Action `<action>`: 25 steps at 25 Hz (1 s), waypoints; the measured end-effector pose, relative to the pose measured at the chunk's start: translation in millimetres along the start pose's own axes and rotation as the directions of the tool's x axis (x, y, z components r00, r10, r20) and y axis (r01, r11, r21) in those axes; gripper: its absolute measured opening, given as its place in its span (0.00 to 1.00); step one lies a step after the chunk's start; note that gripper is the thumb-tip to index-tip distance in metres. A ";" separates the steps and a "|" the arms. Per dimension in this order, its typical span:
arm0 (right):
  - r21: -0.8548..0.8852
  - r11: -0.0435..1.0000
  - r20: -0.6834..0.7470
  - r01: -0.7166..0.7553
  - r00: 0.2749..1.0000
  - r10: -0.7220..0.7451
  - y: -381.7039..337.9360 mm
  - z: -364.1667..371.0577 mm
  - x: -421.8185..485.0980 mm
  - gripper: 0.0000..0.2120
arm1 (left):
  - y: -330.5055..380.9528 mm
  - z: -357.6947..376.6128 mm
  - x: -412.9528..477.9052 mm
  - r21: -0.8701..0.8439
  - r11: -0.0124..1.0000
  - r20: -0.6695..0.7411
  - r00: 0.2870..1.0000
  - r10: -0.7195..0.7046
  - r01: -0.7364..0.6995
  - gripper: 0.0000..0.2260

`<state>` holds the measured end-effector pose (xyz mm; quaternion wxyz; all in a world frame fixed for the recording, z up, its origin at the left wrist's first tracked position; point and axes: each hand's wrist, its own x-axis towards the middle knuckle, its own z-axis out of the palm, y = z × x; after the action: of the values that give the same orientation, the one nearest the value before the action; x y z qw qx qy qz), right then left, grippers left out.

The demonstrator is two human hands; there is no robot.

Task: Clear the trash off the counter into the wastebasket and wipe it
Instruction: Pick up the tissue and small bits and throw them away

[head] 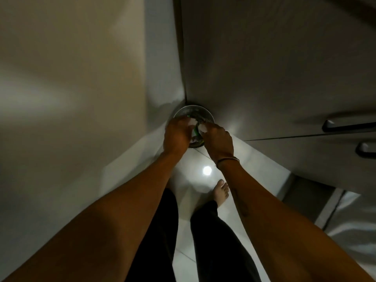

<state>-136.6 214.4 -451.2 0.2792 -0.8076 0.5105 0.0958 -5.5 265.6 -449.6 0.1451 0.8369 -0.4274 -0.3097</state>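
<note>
Green-and-white crumpled trash (pixel 195 131) is pinched between both hands, left hand (pixel 176 135) and right hand (pixel 218 140) closed on it, directly above the round clear-rimmed wastebasket (pixel 200 109) on the floor, so it probably just drops straight down.

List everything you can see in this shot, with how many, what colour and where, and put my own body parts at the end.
wastebasket: one, round, shiny rim, on the floor in the corner under both hands.
trash: several pieces, white and green, between the hands over the wastebasket; exact count unclear.
cabinet handles: two, dark, on the grey fronts at right.
floor: pale glossy tiles with one bright light reflection.
bracelet: one, thin, on the right wrist.
foot: one, bare, on the tiles.
trousers: dark, on both legs.
left hand: over the wastebasket.
right hand: beside it.
</note>
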 end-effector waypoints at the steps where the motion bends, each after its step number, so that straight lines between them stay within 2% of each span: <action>1: 0.040 0.999 0.013 -0.024 1.000 0.024 4.6 6.8 6.1 0.16 | -9.6 9.3 8.9 0.036 0.999 0.047 0.999 -0.012 0.011 0.18; 4: 0.039 0.998 0.060 -0.040 0.997 0.038 22.0 13.2 5.8 0.22 | -38.3 21.6 10.1 0.116 0.993 0.081 0.996 -0.029 0.019 0.22; 7: -0.051 0.998 0.084 -0.026 0.996 0.030 31.7 -2.4 -30.5 0.34 | -49.5 8.2 -32.3 0.201 0.976 0.104 0.993 0.063 -0.083 0.28; 9: -0.060 0.998 0.135 -0.029 0.990 0.037 29.8 -17.3 -59.8 0.37 | -47.1 -9.4 -63.3 0.257 0.959 0.123 0.988 0.089 -0.118 0.30; 11: -0.023 0.999 0.127 -0.039 0.991 0.041 18.1 -36.9 -87.5 0.38 | -29.2 -29.5 -86.2 0.309 0.939 0.128 0.985 0.116 -0.150 0.29; 13: 0.073 0.997 0.048 -0.023 0.999 0.019 -4.9 -69.3 -109.3 0.37 | 0.5 -59.1 -99.1 0.312 0.935 0.110 0.984 0.142 -0.170 0.30; 16: 0.144 0.987 -0.226 0.070 0.974 -0.036 -45.3 -127.1 -132.6 0.35 | 57.5 -104.3 -116.7 0.240 0.936 0.010 0.965 0.261 -0.256 0.28; 18: 0.165 0.974 -0.414 0.155 0.907 -0.074 -66.8 -171.3 -140.8 0.33 | 93.9 -136.7 -123.8 0.150 0.923 -0.130 0.918 0.374 -0.355 0.30; 21: 0.238 0.925 -0.647 0.298 0.758 -0.078 -84.5 -242.5 -156.6 0.28 | 142.2 -187.9 -128.1 0.082 0.864 -0.360 0.794 0.490 -0.496 0.25; 24: 0.140 0.910 -0.830 0.391 0.547 -0.108 -80.4 -300.9 -167.0 0.23 | 195.1 -229.7 -123.2 0.075 0.772 -0.489 0.651 0.580 -0.631 0.24; 25: 0.094 0.925 -0.848 0.367 0.517 -0.119 -72.9 -318.1 -163.3 0.22 | 215.6 -241.6 -114.6 0.104 0.742 -0.494 0.614 0.616 -0.662 0.24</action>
<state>-189.3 189.3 -91.0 0.1201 -0.7756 0.4695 -0.4045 -35.9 224.9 -109.8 0.3876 0.6719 -0.6305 -0.0296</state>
